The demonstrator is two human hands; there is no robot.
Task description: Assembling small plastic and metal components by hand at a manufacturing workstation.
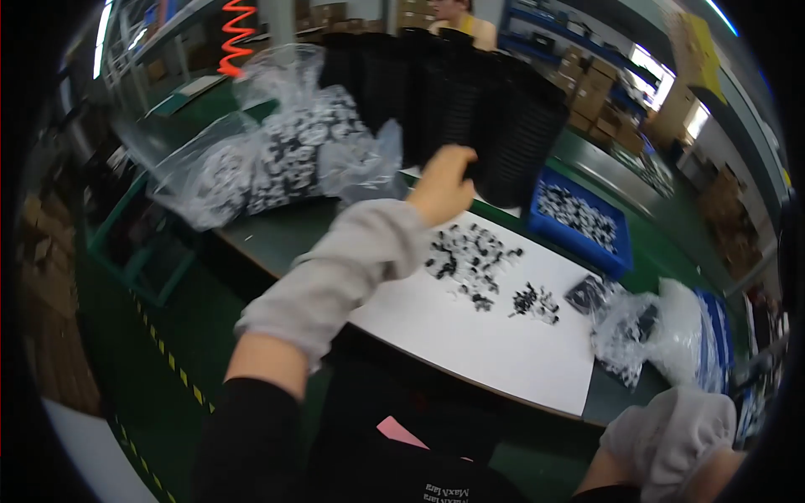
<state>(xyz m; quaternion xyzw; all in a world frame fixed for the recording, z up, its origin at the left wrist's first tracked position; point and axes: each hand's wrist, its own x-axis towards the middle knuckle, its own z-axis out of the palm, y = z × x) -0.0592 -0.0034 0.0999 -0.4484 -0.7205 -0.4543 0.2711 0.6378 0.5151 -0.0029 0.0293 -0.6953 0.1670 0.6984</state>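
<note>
My left hand (pixel 443 186) reaches forward over the table in a grey sleeve cover, its fingers curled against the lower edge of a tall stack of black trays (pixel 470 101). Whether it grips the stack is unclear. Just right of the hand, a pile of small black and white parts (pixel 470 261) lies on a white sheet (pixel 453 335), with a smaller pile (pixel 535 302) beside it. Only my right forearm, in a grey sleeve (pixel 671 436), shows at the lower right; that hand is out of view.
Clear plastic bags of black and white parts (pixel 285 155) lie at the back left of the green table (pixel 268 239). A blue bin (pixel 616 251) of parts sits at the right, with crumpled bags (pixel 646 331) below it. A person in yellow (pixel 457 17) stands behind the trays.
</note>
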